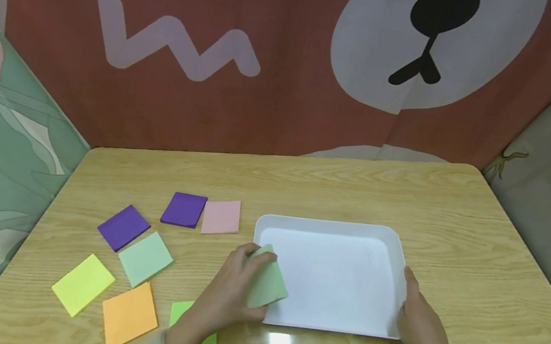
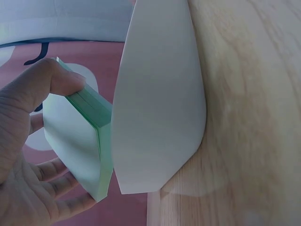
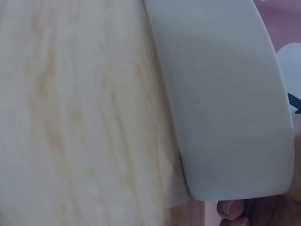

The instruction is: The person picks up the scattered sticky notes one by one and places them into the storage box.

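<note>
My left hand (image 1: pixel 235 288) holds a light green sticky note pad (image 1: pixel 268 284), tilted over the left rim of a white tray (image 1: pixel 336 281). In the left wrist view the thumb presses one edge of the pad (image 2: pixel 75 136) while the other fingers support its opposite side, close by the tray's outer wall (image 2: pixel 160 103). At the tray's right end, my right hand (image 1: pixel 424 333) grips the side wall. The right wrist view shows curled fingertips (image 3: pixel 231 208) by the tray's short end; the rest of that hand is mostly hidden. Nothing lies inside the tray.
Left of the tray lie purple pads (image 1: pixel 183 209) (image 1: pixel 124 228), a pink pad (image 1: pixel 222 217), a mint pad (image 1: pixel 146 259), a yellow pad (image 1: pixel 83 285) and an orange pad (image 1: pixel 130 317). A bright green pad (image 1: pixel 209 343) is partly hidden by my left forearm. The wooden table (image 1: pixel 498 322) meets a printed cloth behind.
</note>
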Available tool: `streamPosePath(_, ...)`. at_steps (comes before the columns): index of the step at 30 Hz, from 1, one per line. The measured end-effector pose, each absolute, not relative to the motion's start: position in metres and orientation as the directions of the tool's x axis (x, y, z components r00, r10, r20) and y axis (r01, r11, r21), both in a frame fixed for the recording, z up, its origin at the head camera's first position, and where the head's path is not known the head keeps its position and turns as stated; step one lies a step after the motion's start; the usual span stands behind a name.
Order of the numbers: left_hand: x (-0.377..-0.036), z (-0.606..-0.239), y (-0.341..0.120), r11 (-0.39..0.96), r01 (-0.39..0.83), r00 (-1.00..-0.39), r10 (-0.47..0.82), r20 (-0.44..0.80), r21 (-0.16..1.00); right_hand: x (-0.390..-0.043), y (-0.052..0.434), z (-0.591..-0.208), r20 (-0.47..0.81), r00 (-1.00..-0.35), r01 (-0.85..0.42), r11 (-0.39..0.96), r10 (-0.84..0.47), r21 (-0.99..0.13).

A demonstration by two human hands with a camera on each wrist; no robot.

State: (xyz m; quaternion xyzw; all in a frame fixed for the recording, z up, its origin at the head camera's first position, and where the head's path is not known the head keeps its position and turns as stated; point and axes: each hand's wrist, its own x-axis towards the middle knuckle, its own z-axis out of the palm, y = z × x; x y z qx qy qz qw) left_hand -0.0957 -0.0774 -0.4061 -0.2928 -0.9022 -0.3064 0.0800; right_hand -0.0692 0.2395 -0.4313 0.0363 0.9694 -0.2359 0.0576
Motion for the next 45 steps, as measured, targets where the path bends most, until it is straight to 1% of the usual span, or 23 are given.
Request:
streamPosePath(9,-0.097,-0.407,-0.073,0.637,0.587,-0.809,0.49,0.325,0.499,-0.069,0.241,-0.432,-0.117,-0.992,0.092,0.887,0.043,-0.453)
streamPosePath(20,-0.097,-0.409,-0.069,0.631,0.606,-0.794,0.51,0.33,0.484,-0.069,0.24,-0.431,-0.135,-0.99,0.106,0.881,0.049,-0.461)
streamPosePath(45,-0.099,-0.411,-0.064,0.65,0.614,-0.787,0.545,0.289,0.447,-0.071,0.24,-0.43,-0.113,-0.993,0.087,0.886,0.04,-0.455)
